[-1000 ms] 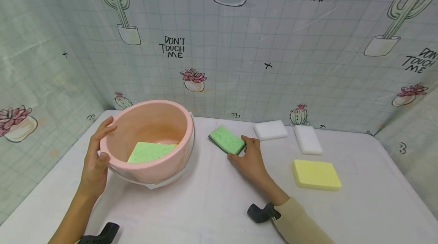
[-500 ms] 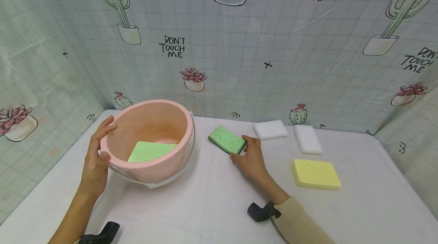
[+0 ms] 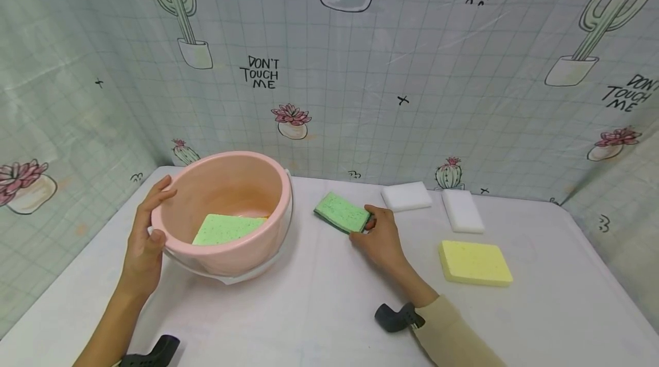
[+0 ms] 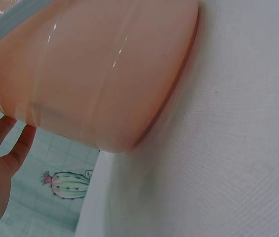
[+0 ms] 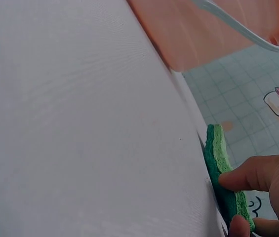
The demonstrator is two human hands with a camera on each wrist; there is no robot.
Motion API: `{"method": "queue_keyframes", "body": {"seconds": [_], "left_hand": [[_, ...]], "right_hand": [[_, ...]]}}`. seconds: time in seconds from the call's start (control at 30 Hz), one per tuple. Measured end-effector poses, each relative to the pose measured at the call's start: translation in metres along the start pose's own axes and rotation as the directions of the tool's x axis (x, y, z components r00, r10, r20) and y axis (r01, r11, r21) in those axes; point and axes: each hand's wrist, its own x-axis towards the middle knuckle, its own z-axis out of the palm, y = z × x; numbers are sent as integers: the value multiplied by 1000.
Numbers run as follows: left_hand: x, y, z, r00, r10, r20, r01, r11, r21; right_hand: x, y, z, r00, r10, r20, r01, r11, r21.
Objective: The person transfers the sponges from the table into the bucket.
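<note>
A pink bucket (image 3: 226,258) with a white handle stands at the left of the white table, and a light green sponge (image 3: 226,228) lies inside it. My left hand (image 3: 143,247) holds the bucket's left rim, its fingers and thumb at the edge. My right hand (image 3: 380,241) pinches the near right end of another green sponge (image 3: 342,212), thumb on one edge and fingers on the other. In the right wrist view this sponge (image 5: 221,165) shows a dark green scouring layer under its light green one, lying close to the tabletop.
Two white sponges (image 3: 407,196) (image 3: 463,211) lie at the back right, beyond my right hand. Nearer, a yellow sponge (image 3: 475,263) rests to the right of that hand. A patterned cloth (image 3: 350,87) hangs behind the table (image 3: 309,321) and along its sides.
My right hand has shifted very slightly to the right at the end of the green sponge, which stays in place. My left hand and the bucket have not visibly moved.
</note>
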Motion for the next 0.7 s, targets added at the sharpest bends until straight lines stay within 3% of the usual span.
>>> {"method": "queue_keyframes", "body": {"seconds": [0.5, 0.7], "left_hand": [[1, 0, -1, 1000, -5, 1, 5, 1000, 22], [1, 0, -2, 1000, 7, 6, -7, 999, 34]], "right_hand": [[2, -5, -6, 999, 39, 17, -39, 999, 18], [6, -10, -15, 995, 94, 35, -97, 992, 82]]}}
